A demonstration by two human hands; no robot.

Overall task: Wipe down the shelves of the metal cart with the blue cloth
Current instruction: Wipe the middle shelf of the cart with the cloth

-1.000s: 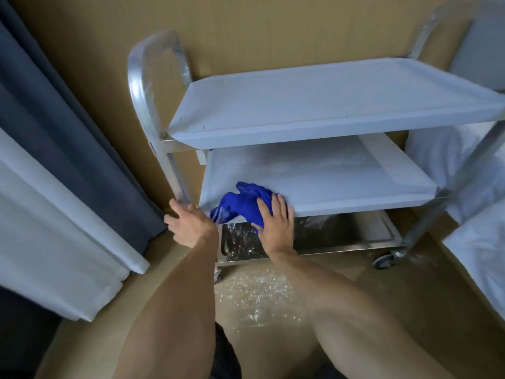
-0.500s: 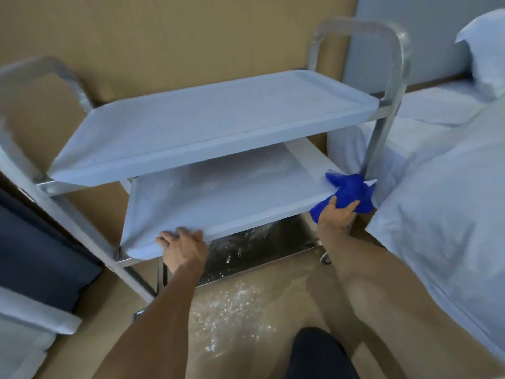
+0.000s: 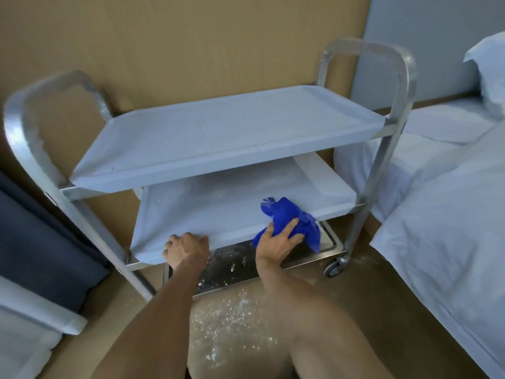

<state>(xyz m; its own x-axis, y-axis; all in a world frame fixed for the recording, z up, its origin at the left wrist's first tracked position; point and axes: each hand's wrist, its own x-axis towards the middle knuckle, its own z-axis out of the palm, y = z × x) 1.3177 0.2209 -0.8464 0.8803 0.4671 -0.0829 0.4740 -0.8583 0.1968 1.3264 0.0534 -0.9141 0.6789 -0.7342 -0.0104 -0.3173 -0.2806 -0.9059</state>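
Presently, step in hand: the middle shelf [image 3: 218,212] of the metal cart [image 3: 393,86] was being wiped along its front lip.
Right hand: the right hand [image 3: 276,242] pressed the blue cloth [image 3: 287,217] onto the shelf's front edge, right of centre, fingers spread over the bunched fabric and curled into it.
Left hand: the left hand [image 3: 185,248] gripped the front rim of the same shelf near its left end, fingers hooked over the lip, apparently steadying the cart.
Cloth position: bunched, partly on the shelf surface and partly hanging over the edge toward the bottom shelf [image 3: 240,263].
Doing it well: I judged that flattening the cloth would cover more surface than the wad did; long overlapping passes from back to front should carry the residue off, and the bracing grip mattered because the cart stood on a caster wheel [image 3: 336,265].
Top shelf [image 3: 224,132]: held nothing; a few tiny dark specks showed on it.
Middle shelf contents: only the cloth, with faint whitish smears toward the back.
Bottom shelf contents: scattered white powder or crumbs on bare metal.
Floor [image 3: 232,332]: more of the white specks lay in front of the cart.
Surroundings: white bedding [image 3: 442,242] sat just beside the cart's right end.
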